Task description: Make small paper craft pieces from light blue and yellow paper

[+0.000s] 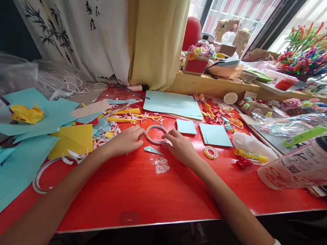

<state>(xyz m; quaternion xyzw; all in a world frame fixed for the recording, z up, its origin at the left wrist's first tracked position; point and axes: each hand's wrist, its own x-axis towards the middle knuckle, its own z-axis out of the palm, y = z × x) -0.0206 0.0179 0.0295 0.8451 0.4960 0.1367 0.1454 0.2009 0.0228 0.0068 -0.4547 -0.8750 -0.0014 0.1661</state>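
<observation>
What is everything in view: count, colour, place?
tape ring: 1, white, between hands
folded paper: 1, blue, near ring
paper piles: 3, blue, beyond hands
paper sheets: several, blue and yellow, left
larger tape ring: 1, white, left
scraps: many, mixed, left
tube: 1, yellow, right
cup: 1, pink, right
table: 1, red, below
curtains: uncounted, white, yellow, back
sill clutter: uncounted, mixed, back right
left hand: 1, ring's left
right hand: 1, ring's right

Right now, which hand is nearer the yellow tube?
Right. The right hand is left of the yellow tube, at the white ring; the left hand is farther left, at its other side.
</observation>
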